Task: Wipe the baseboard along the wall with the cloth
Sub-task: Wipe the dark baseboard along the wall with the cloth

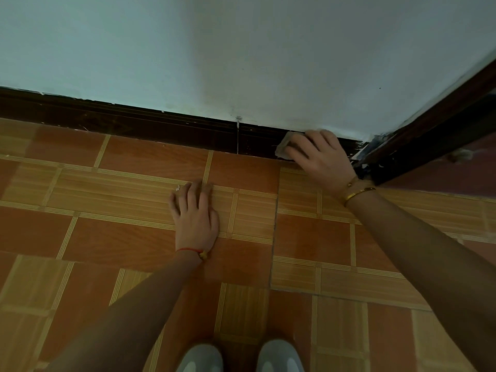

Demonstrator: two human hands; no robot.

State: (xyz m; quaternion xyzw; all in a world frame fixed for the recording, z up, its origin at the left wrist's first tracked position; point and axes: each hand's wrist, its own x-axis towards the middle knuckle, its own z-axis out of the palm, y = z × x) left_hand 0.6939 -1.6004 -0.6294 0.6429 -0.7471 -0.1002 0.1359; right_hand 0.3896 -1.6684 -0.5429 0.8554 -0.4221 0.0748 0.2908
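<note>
Pale blue-white wall (241, 49) is filling the upper part of the view, and a dark brown baseboard (134, 124) is running along its foot, from the left edge toward the corner on the right. Small white paint marks are showing on the top edge of the baseboard, and a thin vertical joint (238, 138) is dividing it into two pieces. At the right, a dark wooden door frame (429, 130) is meeting the baseboard at an angle, with chipped white paint at the bottom of it.

Below the baseboard, the floor (107, 210) is lying in orange and tan tiles with a wood pattern and thin striped lines between the blocks. No writing or label is readable anywhere, and no container is showing.

The right hand (319, 154) is pressing a small greyish cloth (284, 146) against the baseboard, close to the corner with the door frame. The fingers are lying spread over the cloth and are holding it flat on the wood; only the left part of the cloth is showing from under them. Gold bracelets (358, 190) are sitting on this wrist.

The left hand (194, 210) is resting open and flat on the floor, palm down, with nothing in it, well apart from the baseboard. A red string bracelet (192, 251) is going around its wrist.

At the bottom edge, the toes of two light grey shoes (239, 355) are pointing toward the wall.
</note>
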